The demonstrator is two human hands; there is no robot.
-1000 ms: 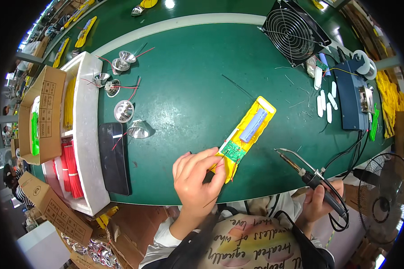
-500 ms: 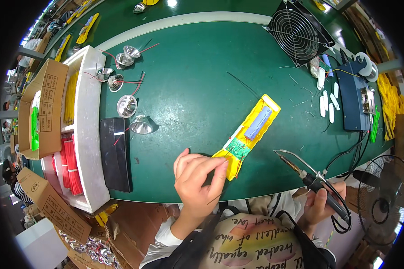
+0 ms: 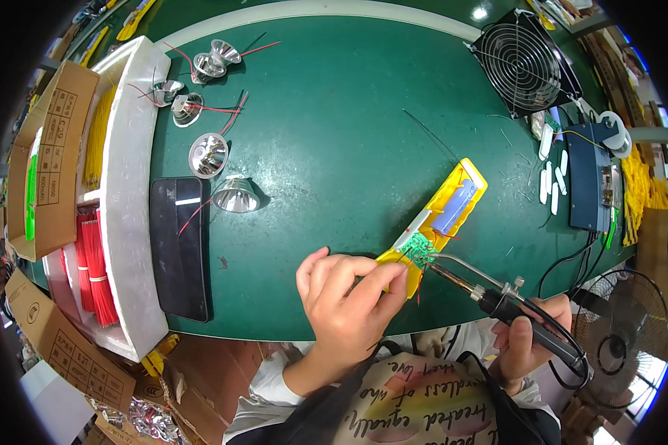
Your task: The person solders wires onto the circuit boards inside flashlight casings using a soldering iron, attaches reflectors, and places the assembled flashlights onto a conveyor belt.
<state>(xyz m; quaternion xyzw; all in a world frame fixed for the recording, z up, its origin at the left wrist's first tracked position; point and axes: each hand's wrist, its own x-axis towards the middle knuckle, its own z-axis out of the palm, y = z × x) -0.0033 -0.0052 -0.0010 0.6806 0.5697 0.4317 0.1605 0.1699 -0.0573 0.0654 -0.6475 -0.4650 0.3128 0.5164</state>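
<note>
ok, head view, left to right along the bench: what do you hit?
Cardboard box → white tray → black slab → left hand → yellow case → soldering iron → blue box

Plastic, metal and card on a matt green surface

The yellow casing (image 3: 445, 215) looks like smooth plastic, its small green circuit board (image 3: 420, 248) dull. The soldering iron (image 3: 497, 297) has a bright metal stem and matt black handle. Reflector cups (image 3: 234, 195) at left are mirror-shiny metal; the black panel (image 3: 178, 245) is glossy; the cartons (image 3: 48, 163) are plain brown card; the fan (image 3: 523, 63) has a black wire grille.
</note>
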